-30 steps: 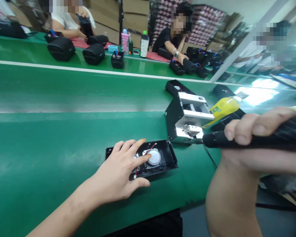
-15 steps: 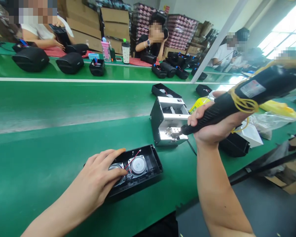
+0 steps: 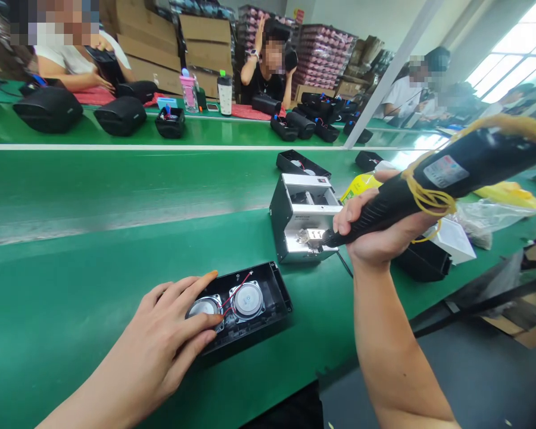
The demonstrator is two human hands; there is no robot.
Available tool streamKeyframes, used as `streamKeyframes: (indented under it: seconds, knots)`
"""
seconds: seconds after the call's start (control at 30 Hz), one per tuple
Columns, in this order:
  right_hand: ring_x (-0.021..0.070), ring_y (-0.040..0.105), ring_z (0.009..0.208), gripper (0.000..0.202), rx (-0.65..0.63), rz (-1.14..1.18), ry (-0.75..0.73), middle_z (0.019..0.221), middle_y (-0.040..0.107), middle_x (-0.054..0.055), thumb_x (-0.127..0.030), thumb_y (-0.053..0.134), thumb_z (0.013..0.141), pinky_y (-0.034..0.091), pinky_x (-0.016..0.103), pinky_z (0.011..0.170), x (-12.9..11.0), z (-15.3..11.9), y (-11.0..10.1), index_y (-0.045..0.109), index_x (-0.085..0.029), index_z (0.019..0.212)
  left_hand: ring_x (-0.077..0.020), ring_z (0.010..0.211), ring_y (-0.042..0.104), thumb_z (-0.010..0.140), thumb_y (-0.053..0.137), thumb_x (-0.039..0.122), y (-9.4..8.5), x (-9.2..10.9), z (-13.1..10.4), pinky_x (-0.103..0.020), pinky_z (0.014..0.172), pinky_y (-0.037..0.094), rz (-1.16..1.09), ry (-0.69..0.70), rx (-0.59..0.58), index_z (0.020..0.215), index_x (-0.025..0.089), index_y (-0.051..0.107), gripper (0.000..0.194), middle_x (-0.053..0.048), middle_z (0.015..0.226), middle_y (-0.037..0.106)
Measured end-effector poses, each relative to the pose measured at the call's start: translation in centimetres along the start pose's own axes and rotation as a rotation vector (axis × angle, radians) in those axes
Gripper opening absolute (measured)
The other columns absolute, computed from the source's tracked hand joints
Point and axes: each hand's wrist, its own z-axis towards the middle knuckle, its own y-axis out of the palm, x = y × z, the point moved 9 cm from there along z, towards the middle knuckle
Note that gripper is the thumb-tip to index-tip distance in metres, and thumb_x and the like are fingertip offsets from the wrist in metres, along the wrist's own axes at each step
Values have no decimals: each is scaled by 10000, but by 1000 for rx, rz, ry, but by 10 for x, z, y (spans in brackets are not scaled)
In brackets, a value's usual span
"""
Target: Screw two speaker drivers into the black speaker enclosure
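Note:
My right hand is wrapped around a black electric screwdriver with a yellow cord wound about it. The driver's nose points at the front of a silver-and-black screw feeder, at the lit metal outlet. On the bench, my left hand grips the left end of an open black speaker housing, fingers over its walls. Inside the housing sit two round speaker drivers; fingers partly cover the left one. A thin red wire with a small white connector lies across them.
Behind the feeder is another open housing. To the right are a black box, a white box and plastic bags. Co-workers sit across the green bench, with several black speakers before them.
My left thumb has moved from over the left speaker driver towards the housing's near side. The screwdriver stays at the feeder. A co-worker opposite has raised a hand to their head.

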Motion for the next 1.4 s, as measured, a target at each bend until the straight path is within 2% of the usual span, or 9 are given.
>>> streamKeyframes:
  seconds: [0.1,0.27,0.37,0.47,0.63,0.77,0.97,1.1,1.4]
  knots:
    - [121,399,324,634,-15,-7,7,526,514,-60,-818,458,900,309,256,285,-1,-4,-2,677,-259,1105,-336,1396,500,1019,557,291,2,-1,-3,-623,1017,530,-4,-14,-26,1255,423,693,303,-7,1703,357]
    - [128,387,305,715,-1,-3,-32,497,490,-64,-853,425,886,288,260,260,-16,-1,-3,675,-233,1139,-329,1401,492,1003,556,257,3,-1,-3,-582,1025,499,-13,-22,-4,1202,392,709,285,-6,1702,362]
    - [118,395,319,637,14,1,-93,512,495,-70,-799,421,933,303,248,277,-24,5,-1,671,-244,1119,-330,1398,494,997,563,258,4,-2,-4,-571,1020,490,-10,-15,1,1185,381,713,270,1,1707,357]
    - [117,385,317,610,22,27,-92,517,496,-74,-786,395,955,292,246,274,-19,9,1,660,-254,1088,-328,1404,491,997,564,264,5,-2,-4,-569,1021,484,-3,-7,-6,1184,376,711,263,7,1717,345]
    - [125,372,315,649,23,9,-40,514,493,-73,-859,392,901,292,258,278,-6,3,0,655,-283,1045,-318,1401,495,996,564,260,5,-3,-5,-554,1022,484,2,-13,-4,1184,379,709,265,22,1724,335]
    - [123,384,330,583,9,28,-42,535,500,-62,-811,425,913,287,254,284,-7,-3,-3,691,-303,1017,-316,1400,497,997,564,266,5,-3,-4,-549,1026,478,1,-16,-1,1184,385,711,266,25,1718,344]
    - [127,390,314,617,-54,61,-25,541,526,-70,-809,477,902,322,273,272,-10,-4,-3,687,-289,1159,-314,1383,514,1000,552,265,5,-4,-4,-534,1022,473,-9,-32,2,1165,383,723,265,24,1708,361]
    - [130,400,320,658,-20,84,-53,529,524,-69,-821,472,900,322,271,268,-13,0,-5,677,-257,1169,-317,1373,531,994,561,280,4,-3,-3,-523,1035,467,-12,-32,5,1174,389,728,268,30,1701,382]
    - [129,365,312,686,34,23,-13,522,479,-68,-860,356,917,281,264,275,-2,5,-5,641,-260,1090,-332,1395,527,1009,534,277,1,-3,-2,-547,1074,435,-108,-141,7,1119,386,744,261,54,1673,435]
